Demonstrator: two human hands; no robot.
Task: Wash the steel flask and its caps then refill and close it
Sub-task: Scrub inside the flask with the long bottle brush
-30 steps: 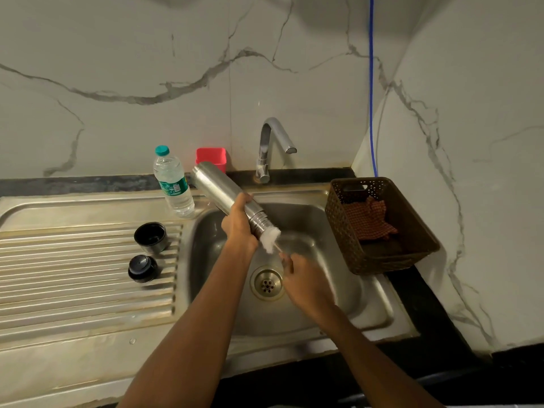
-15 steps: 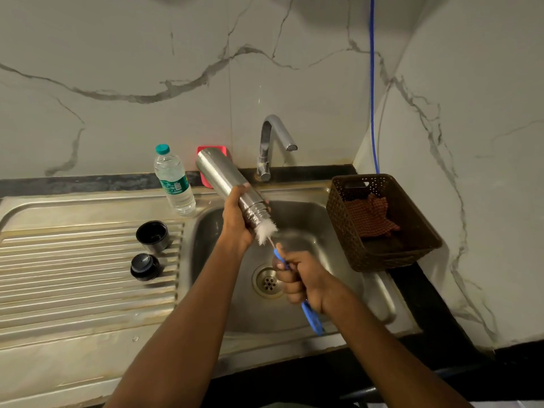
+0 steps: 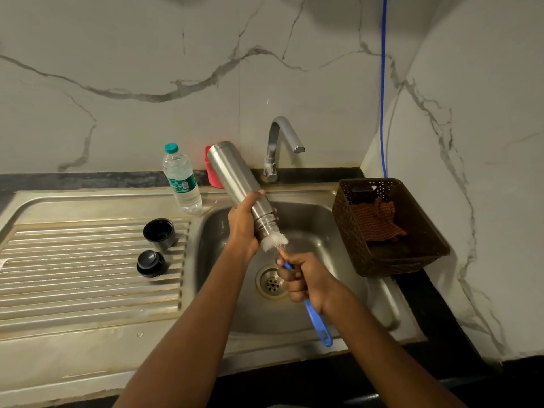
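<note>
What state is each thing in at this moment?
flask, uncapped, tilted mouth-down over the sink, gripped by left hand
brush, bristles at the flask's mouth, handle gripped by right hand
big cap, off, open side up on the drainboard
small cap, off, on the drainboard
bottle, upright, capped
tap, no water seen
cloth, crumpled in the basket

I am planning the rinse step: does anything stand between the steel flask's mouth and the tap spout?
Yes, the brush in the right hand: its white bristles sit at the mouth of the flask. The left hand grips the flask over the sink; nothing else lies toward the tap.
</note>
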